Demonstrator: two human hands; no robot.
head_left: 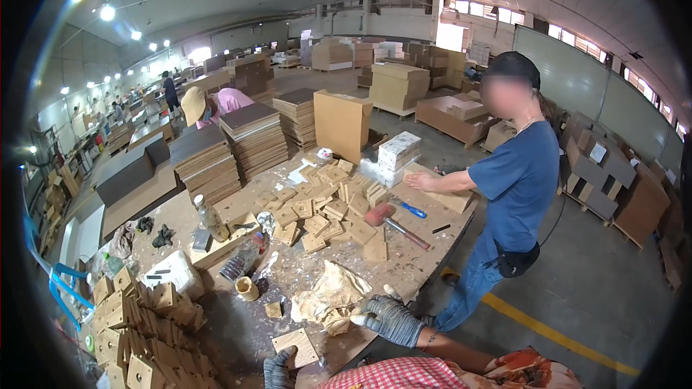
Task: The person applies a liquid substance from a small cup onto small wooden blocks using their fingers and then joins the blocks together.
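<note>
My left hand [280, 369], in a grey knitted glove, grips a square wooden block [297, 346] at the table's near edge; small holes show in the block's face. To the right, my right hand [393, 319] wears a matching glove. Its thumb stands apart from the fingers, and nothing shows in it. Beside its fingertips lies a crumpled cream cloth [328, 292]; whether they touch I cannot tell. A small wooden piece [273, 310] rests left of the cloth, near an open round container [246, 288].
Loose wooden blocks [317, 209] cover the table's middle, beside a red-headed mallet [380, 215] and a blue-handled tool [411, 209]. Stacked blocks [137, 331] rise at near left. Bottles [209, 217] and a white jug [175, 274] stand left. A co-worker [512, 166] stands at the right edge.
</note>
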